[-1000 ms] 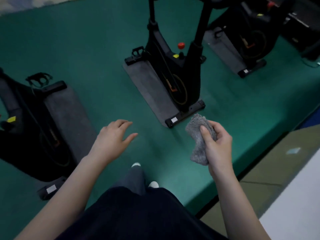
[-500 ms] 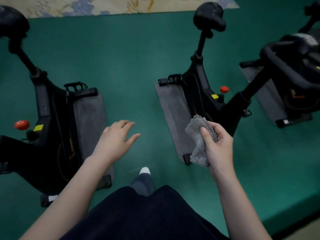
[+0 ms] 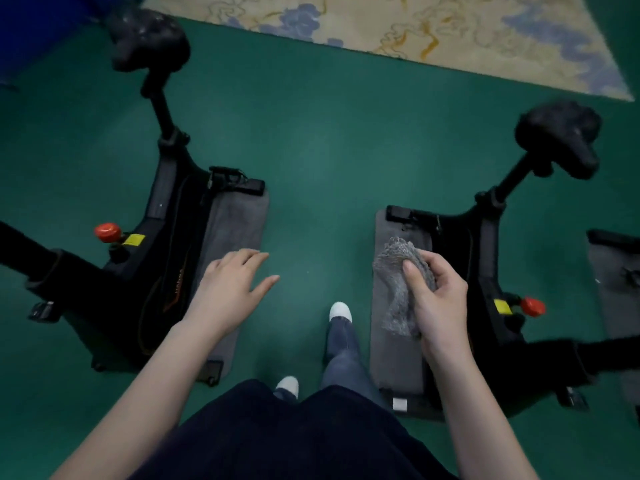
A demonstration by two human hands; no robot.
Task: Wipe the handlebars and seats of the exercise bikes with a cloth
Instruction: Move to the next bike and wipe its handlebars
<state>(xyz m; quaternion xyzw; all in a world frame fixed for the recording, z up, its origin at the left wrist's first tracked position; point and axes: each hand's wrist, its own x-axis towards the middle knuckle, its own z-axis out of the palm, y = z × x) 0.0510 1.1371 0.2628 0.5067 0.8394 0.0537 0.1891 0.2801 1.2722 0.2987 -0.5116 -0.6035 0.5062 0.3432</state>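
Note:
A crumpled grey cloth (image 3: pixel 398 282) hangs from my right hand (image 3: pixel 436 299), which grips it in front of my body. My left hand (image 3: pixel 232 289) floats beside it with fingers spread and holds nothing. Two black exercise bikes flank me. The left bike (image 3: pixel 162 244) has its black seat (image 3: pixel 149 43) at the upper left. The right bike (image 3: pixel 485 258) has its black seat (image 3: pixel 561 136) at the upper right. Handlebar posts run out of the frame at the left edge (image 3: pixel 20 244) and lower right (image 3: pixel 588 351); the handlebars themselves are out of view.
Each bike stands on a grey mat (image 3: pixel 239 230) on green carpet (image 3: pixel 329 150). A patterned beige rug (image 3: pixel 415 26) lies at the far side. Another mat (image 3: pixel 613 282) shows at the right edge. My feet in white-toed shoes (image 3: pixel 341 311) stand between the bikes.
My view has swung left and I have stepped into the gap between two bikes; their seats now show. Both hands keep the same pose, the right one still holding the cloth.

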